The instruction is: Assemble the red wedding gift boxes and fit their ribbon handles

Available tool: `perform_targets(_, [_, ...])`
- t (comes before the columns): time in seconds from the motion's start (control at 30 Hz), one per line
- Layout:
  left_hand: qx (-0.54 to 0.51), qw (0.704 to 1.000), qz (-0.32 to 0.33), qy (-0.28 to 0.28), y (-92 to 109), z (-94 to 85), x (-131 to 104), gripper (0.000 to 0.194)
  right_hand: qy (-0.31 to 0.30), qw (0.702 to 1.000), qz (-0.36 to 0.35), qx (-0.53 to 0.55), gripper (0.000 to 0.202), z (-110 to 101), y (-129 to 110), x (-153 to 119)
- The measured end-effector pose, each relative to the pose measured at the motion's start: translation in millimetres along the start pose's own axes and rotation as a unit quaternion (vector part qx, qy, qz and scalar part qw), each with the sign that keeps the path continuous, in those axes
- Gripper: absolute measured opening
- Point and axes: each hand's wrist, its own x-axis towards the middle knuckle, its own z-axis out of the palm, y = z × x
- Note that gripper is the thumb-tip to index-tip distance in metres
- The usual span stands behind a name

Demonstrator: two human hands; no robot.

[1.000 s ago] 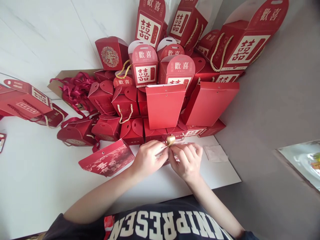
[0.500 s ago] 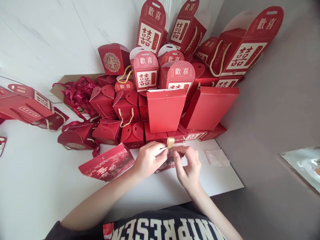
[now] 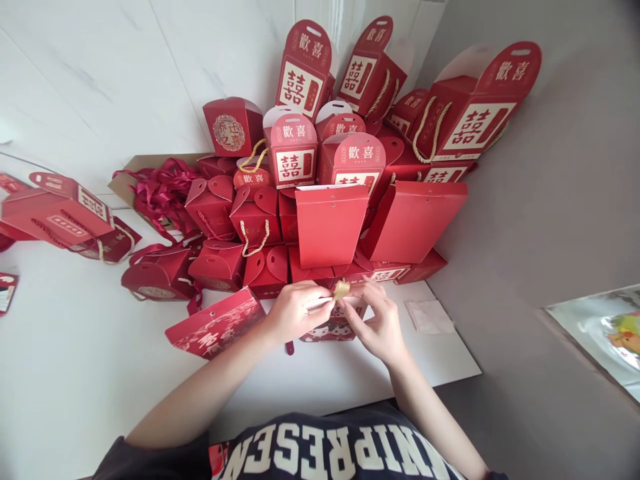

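Note:
A gold ribbon loop [image 3: 341, 291] stands up between my hands, above a small printed box [image 3: 327, 331] near the table's front. My left hand [image 3: 300, 310] pinches the box's white top edge beside the ribbon. On the other side my right hand [image 3: 373, 317] has its thumb and fingers closed at the ribbon's base; the fingers hide part of the ribbon and the box top. Left of the box lies a tilted red printed bag [image 3: 217, 323]. Directly behind my hands stands a plain red bag [image 3: 332, 227].
Several red gift boxes [image 3: 295, 157] are stacked behind. An open carton [image 3: 131, 179] of dark red ribbons [image 3: 167, 190] stands at the back left. More boxes [image 3: 55, 213] lie far left. White tissue [image 3: 430, 316] is at the right, by the grey wall [image 3: 540, 200].
My right hand has moved left and closed in at the ribbon's base. The view has shifted a little, and more of the printed box's front shows.

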Motion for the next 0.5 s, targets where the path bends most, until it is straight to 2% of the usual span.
perform_targets(0.1, [0.042,0.998,0.053,0.007,1.2,-1.9,0.3,0.013,-0.01,0.999,0.034,0.03,0.01,-1.6,-4.7,-0.2])
perform_targets(0.17, [0.052,0.997,0.064,-0.005,3.3,-3.0,0.3,0.012,-0.016,0.998,0.049,0.035,0.009,-3.3,-7.3,-0.7])
perform_targets(0.27, [0.042,0.997,0.06,-0.018,6.2,-4.1,0.3,0.018,-0.014,0.998,0.053,0.034,0.007,-4.8,-8.7,-1.3])
perform_targets(0.4, [0.012,0.999,0.045,-0.027,6.7,-6.1,0.6,0.01,-0.012,0.998,0.046,0.03,0.003,-4.9,-6.3,-0.7])
perform_targets(0.5, [0.018,0.998,0.038,-0.048,6.3,-8.2,1.5,0.015,-0.015,0.999,0.034,0.021,0.004,-4.5,-3.7,0.4])
